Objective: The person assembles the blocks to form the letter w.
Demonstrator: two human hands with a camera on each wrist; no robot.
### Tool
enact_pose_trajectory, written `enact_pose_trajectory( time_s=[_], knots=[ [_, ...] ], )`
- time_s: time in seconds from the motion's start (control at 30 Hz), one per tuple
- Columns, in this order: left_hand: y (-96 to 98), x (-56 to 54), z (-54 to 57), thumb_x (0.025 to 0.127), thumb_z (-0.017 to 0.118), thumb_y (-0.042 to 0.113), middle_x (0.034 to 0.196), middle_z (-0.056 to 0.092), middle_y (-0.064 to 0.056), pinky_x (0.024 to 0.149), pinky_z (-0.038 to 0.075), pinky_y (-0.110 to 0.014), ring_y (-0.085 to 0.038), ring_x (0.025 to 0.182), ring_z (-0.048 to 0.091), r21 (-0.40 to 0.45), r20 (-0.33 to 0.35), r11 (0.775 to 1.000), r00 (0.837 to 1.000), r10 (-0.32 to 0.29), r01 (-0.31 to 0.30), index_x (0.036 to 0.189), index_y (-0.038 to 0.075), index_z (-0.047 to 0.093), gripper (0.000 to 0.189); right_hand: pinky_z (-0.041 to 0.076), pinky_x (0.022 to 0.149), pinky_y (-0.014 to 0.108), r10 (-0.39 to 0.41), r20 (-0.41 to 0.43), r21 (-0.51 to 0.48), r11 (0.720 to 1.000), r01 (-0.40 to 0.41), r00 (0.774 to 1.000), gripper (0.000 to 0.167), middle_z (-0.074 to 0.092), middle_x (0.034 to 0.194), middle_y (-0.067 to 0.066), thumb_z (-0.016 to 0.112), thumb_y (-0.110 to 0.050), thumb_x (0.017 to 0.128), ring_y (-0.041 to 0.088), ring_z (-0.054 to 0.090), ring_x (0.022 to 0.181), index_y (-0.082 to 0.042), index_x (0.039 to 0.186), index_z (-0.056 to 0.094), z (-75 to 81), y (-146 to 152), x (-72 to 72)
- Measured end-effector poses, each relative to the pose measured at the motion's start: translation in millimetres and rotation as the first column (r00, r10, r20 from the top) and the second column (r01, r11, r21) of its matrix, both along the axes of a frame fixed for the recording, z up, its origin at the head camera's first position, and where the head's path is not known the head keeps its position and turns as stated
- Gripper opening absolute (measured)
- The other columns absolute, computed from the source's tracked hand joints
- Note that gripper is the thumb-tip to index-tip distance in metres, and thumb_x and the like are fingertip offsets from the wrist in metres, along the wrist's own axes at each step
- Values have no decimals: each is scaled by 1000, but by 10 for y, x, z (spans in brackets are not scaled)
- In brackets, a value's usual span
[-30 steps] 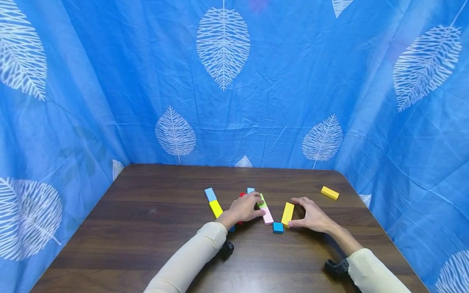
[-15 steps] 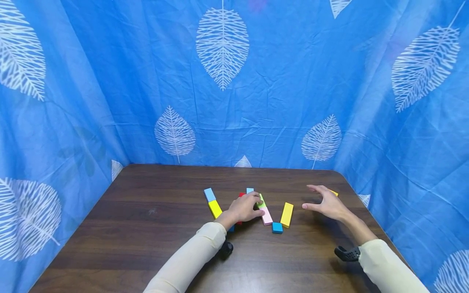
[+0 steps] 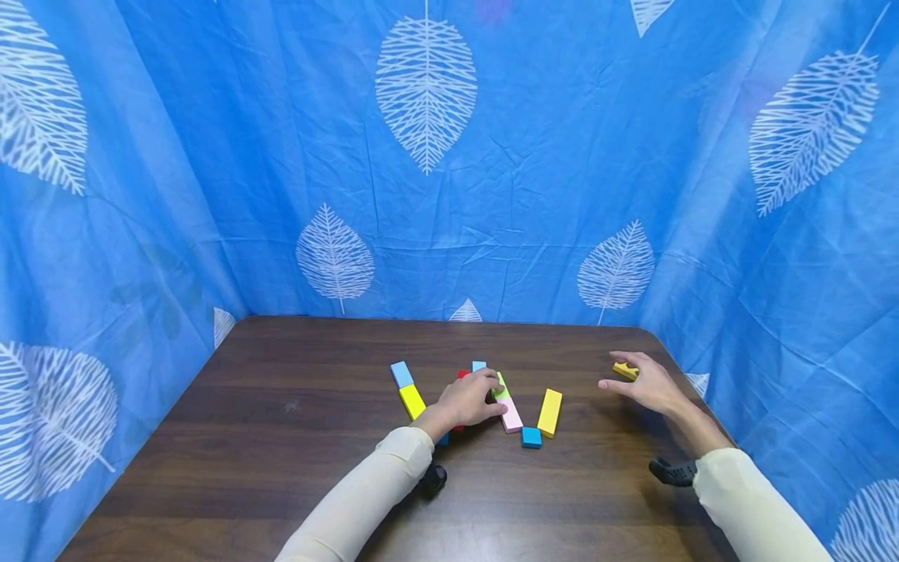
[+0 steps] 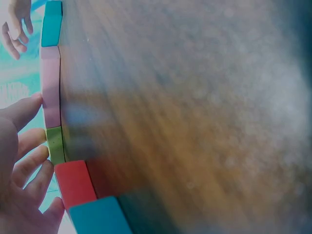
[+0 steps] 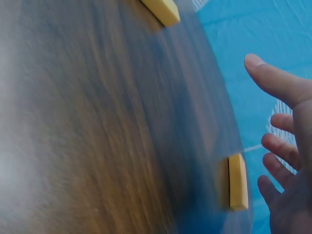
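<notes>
My left hand [image 3: 463, 400] rests at the row of blocks mid-table, fingers loosely bent. In the left wrist view its thumb touches the pink block [image 4: 51, 87], and its fingertips lie along the green block [image 4: 55, 145]. Beyond the green one come a red block [image 4: 76, 183] and a blue block [image 4: 100, 217]. My right hand [image 3: 652, 384] hovers near a lone yellow block [image 3: 624, 371] at the far right, thumb and fingers spread. Seen from the right wrist, that hand stands apart from the block, with nothing in its grasp.
Another yellow block [image 3: 551, 413] lies beside a short blue block [image 3: 531, 437], right of the pink one. Left of my left hand lie a bright yellow block [image 3: 412, 401] and a light blue block [image 3: 403, 374]. A blue leaf-patterned cloth [image 3: 520, 156] hangs behind the brown table [image 3: 246, 468].
My right hand has left the yellow block beside the short blue one and moved right and away to the lone yellow block. The left hand has stayed put.
</notes>
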State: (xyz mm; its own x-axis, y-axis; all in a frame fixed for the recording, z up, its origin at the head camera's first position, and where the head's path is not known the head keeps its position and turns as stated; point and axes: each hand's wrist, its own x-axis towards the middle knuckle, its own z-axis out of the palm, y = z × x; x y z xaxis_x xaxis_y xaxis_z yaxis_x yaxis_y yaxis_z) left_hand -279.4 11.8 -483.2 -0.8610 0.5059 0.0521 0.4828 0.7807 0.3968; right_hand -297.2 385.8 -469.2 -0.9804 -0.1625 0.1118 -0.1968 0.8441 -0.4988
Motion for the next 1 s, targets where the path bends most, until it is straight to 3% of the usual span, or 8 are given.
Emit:
enact_pose_trajectory(
  time_s=[0.4, 0.8, 1.0],
  knots=[
    [3, -1, -1, 97, 74, 41, 148, 55, -2, 102, 51, -49, -22, 132, 54, -9, 3, 1000, 1000, -2, 2, 134, 17, 72, 44, 41, 101, 66, 1, -34, -33, 999, -2, 999, 66, 50, 140, 38, 74, -29, 98, 54, 48, 126, 14, 142, 50, -12, 266, -156],
    [9, -4, 12, 96, 74, 41, 148, 55, -2, 102, 51, -51, -22, 132, 54, -6, 13, 1000, 1000, 2, -2, 134, 18, 72, 44, 33, 105, 72, -60, 129, -36, 997, 65, 990, 77, 33, 150, 43, 62, -36, 105, 60, 37, 133, 15, 153, 30, -203, 396, -204],
    [8, 11, 20, 96, 74, 41, 148, 55, -2, 102, 51, -50, -22, 132, 54, -7, 10, 1000, 1000, 3, -3, 134, 18, 72, 44, 33, 106, 71, -55, 18, 46, 998, 54, 998, 54, 40, 143, 44, 56, -18, 108, 61, 38, 131, 19, 145, 41, -316, 349, -236]
  ],
)
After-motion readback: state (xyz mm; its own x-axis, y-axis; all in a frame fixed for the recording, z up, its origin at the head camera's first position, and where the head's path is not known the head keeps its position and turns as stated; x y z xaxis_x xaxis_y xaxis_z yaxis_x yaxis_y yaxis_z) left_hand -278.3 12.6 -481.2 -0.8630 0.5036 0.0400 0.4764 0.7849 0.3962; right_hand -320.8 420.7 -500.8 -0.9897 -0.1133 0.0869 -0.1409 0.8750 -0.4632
